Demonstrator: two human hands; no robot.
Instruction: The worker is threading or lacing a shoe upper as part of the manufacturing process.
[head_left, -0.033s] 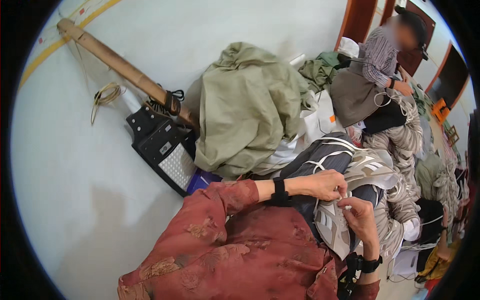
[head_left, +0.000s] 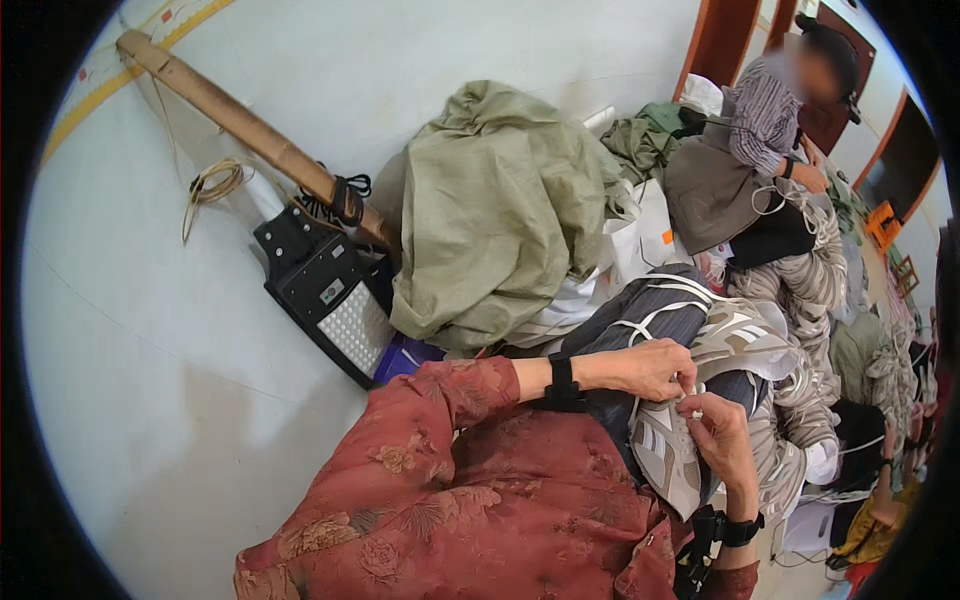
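Both hands pinch at a white cord on a grey and white patterned garment draped over the person's lap. From the head camera, the left hand (head_left: 650, 368), fingers curled closed, grips the cord (head_left: 690, 398) from above, near the garment's upper fold. The right hand (head_left: 722, 432) meets it from below, fingertips closed on the same cord, the two hands almost touching. The garment (head_left: 665, 455) lies over dark striped fabric (head_left: 640, 315) across the knees. It appears the cord is being tied or threaded; the next move likely calls for a steady pull with both hands.

Counted: two hands, each with one black wrist strap; one olive cloth heap (head_left: 500, 210) on the floor; one wooden pole (head_left: 240, 125); one black lamp panel (head_left: 325, 300); one coil of string (head_left: 212, 183); another seated person (head_left: 760, 150) at the upper right edge.
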